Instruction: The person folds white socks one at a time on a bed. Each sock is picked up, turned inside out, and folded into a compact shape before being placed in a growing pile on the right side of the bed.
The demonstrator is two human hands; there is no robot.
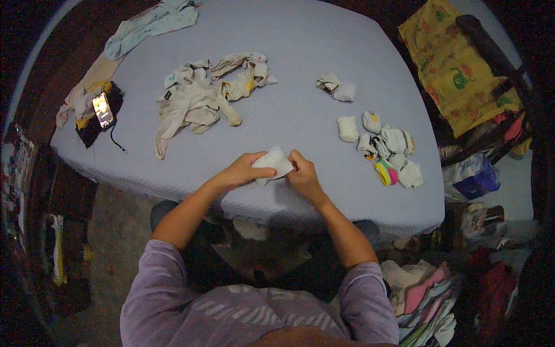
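Observation:
Near the front edge of the mattress, a white sock, partly bundled, is held between both hands. My left hand grips its left side with the thumb across the front. At its right end, my right hand pinches the fabric with curled fingers. Beyond and to the left lies a loose heap of pale socks. On the right are several rolled socks, among them a white bundle and a yellow, green and pink one. Farther back sits a small pair of bundles.
A lit phone with a black cable rests on dark and yellow cloth at the left edge. Light blue cloth lies at the far left corner. A yellow patterned cloth hangs at the right, with folded clothes below.

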